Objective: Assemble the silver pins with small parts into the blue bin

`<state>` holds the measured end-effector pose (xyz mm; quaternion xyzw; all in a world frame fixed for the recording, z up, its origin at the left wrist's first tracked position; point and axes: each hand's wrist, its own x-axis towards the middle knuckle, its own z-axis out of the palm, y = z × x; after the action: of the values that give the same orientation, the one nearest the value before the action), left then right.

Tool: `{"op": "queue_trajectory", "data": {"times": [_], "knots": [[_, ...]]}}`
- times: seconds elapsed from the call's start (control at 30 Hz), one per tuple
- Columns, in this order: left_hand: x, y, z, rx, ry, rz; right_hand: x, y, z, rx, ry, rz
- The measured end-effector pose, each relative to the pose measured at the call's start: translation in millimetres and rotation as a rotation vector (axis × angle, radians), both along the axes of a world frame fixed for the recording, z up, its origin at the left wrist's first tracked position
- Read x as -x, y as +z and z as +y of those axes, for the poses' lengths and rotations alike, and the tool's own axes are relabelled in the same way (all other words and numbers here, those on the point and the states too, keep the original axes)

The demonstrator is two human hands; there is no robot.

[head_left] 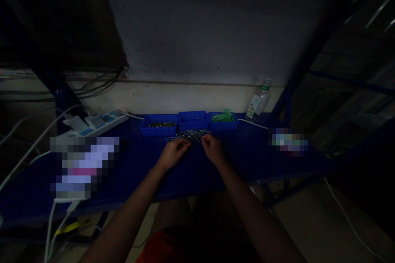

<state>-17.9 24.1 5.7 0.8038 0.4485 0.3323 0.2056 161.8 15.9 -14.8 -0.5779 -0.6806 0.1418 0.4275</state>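
A loose pile of thin metal pins, perhaps screws or nails (195,134), lies on the blue table (135,168) in front of me. My left hand (175,153) is at the pile's near left side, thumb and fingertips pressed together. At its near right side is my right hand (212,148), its fingers curled into a pinch. Whatever either hand holds is too small and dark to make out. Just behind the pile stand a blue bin (159,130) of small metal parts, a second blue bin (194,125) with a thin piece inside, and a third blue bin (224,125).
Green plastic material (224,116) fills the right bin. A clear bottle (259,100) stands at the back right against the wall. To the left lie a white power strip (105,120) with cables and a blurred-out object (86,166). Another blurred item (289,142) is on the right.
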Motion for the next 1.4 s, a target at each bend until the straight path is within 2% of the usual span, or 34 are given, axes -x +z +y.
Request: {"op": "queue_trajectory", "data": {"times": [0.07,0.2,0.3,0.37,0.43,0.5,0.6,0.67,0.73,0.83,1.0,1.4], "knots": [[8,5.5,6,-0.093,0.16,0.039,0,-4.2,6,0.05,-0.068,-0.052],[31,22.1,27,-0.196,0.477,0.17,5,-7.2,11,0.113,-0.091,-0.194],[43,35.6,40,-0.193,0.613,0.261,9,-6.7,11,0.136,-0.123,-0.261],[41,40.8,41,-0.261,0.659,0.289,10,-6.8,11,0.142,-0.135,-0.302],[28,39.5,34,-0.347,0.594,0.268,11,-7.4,12,0.133,-0.14,-0.348],[10,30.5,21,-0.358,0.407,0.209,11,-8.1,13,0.115,-0.139,-0.398],[-15,8.2,3,-0.202,0.152,0.136,11,-8.4,13,0.104,-0.145,-0.437],[-23,-5.2,-4,-0.135,0.099,0.1,10,-7.9,11,0.103,-0.131,-0.425],[-23,-13.0,-5,-0.104,0.113,0.05,9,-7.0,8,0.098,-0.083,-0.388],[-18,-14.9,-1,-0.029,0.147,-0.028,7,-5.3,2,0.058,0.042,-0.323],[-16,-12.0,0,0.007,0.025,-0.03,7,-3.1,-6,-0.035,0.224,-0.318],[-15,-11.0,-2,0.069,-0.007,-0.054,4,-3.6,-2,-0.013,0.228,-0.11]]}}
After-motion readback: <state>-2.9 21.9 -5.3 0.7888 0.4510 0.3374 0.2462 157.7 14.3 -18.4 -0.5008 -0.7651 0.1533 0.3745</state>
